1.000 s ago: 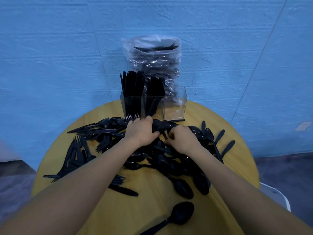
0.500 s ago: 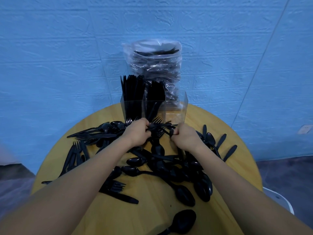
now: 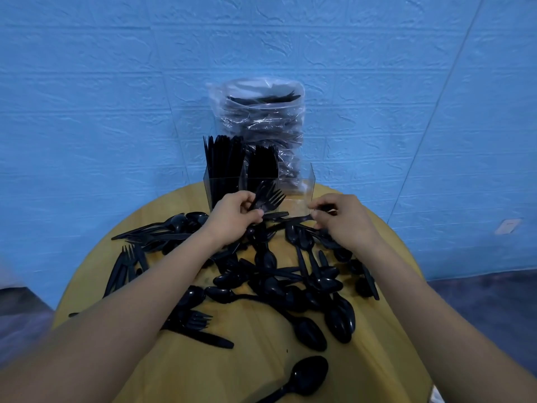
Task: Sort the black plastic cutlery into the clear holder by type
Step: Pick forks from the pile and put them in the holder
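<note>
A clear three-part holder (image 3: 308, 186) stands at the table's far edge. Its left part is packed with black knives (image 3: 222, 161), the middle part holds forks (image 3: 263, 164), and the right part looks empty. My left hand (image 3: 232, 218) grips a small bunch of black forks (image 3: 267, 196), tines up, just in front of the middle part. My right hand (image 3: 341, 219) pinches the handle end of a black utensil (image 3: 302, 219) that lies toward the left hand. Loose black spoons, forks and knives (image 3: 279, 280) are heaped on the table below both hands.
The round wooden table (image 3: 261, 373) stands against a blue wall. A clear plastic bag of more black cutlery (image 3: 261, 120) is upright behind the holder. A single spoon (image 3: 305, 373) lies near the front edge, and several forks (image 3: 125, 263) lie at the left.
Both hands rose out of the pile. The left hand lifted a bunch of forks toward the holder, and the right hand moved apart to the right, pinching a utensil handle.
</note>
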{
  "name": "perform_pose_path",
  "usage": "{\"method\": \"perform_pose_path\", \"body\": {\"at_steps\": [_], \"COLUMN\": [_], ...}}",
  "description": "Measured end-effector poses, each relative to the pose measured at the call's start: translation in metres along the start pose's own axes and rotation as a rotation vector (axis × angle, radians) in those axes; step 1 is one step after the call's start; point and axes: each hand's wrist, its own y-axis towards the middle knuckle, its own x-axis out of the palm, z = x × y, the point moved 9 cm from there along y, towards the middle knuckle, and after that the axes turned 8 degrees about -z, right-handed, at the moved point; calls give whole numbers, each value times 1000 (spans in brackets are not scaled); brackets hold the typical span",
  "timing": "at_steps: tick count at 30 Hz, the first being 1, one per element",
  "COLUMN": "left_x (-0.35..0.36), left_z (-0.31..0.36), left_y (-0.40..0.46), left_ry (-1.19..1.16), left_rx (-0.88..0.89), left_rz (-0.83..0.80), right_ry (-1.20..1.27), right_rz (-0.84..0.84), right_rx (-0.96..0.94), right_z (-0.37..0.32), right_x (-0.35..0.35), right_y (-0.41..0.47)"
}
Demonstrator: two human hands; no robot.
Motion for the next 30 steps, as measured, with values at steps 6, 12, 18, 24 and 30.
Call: {"method": "perform_pose_path", "body": {"at_steps": [6,12,18,24,30], "left_x": [13,28,34,33,81], "left_z": [23,30,34,34,27], "left_y": [-5,-11,-15,-11,-14], "left_ry": [-29,37,142,318,465], "left_rx": [120,158,135,69,22], "left_rz": [-79,-204,-289,-287,-604], "right_ry": [26,182,176,200,232], "right_rz": [-45,0,77,351,528], "right_rx": [-87,-93,-52,69,103], "right_z": [-27,-26,-12,30,48], "right_x": [19,28,18,-40,-74], "right_y": [2,5,5,1,-14]}}
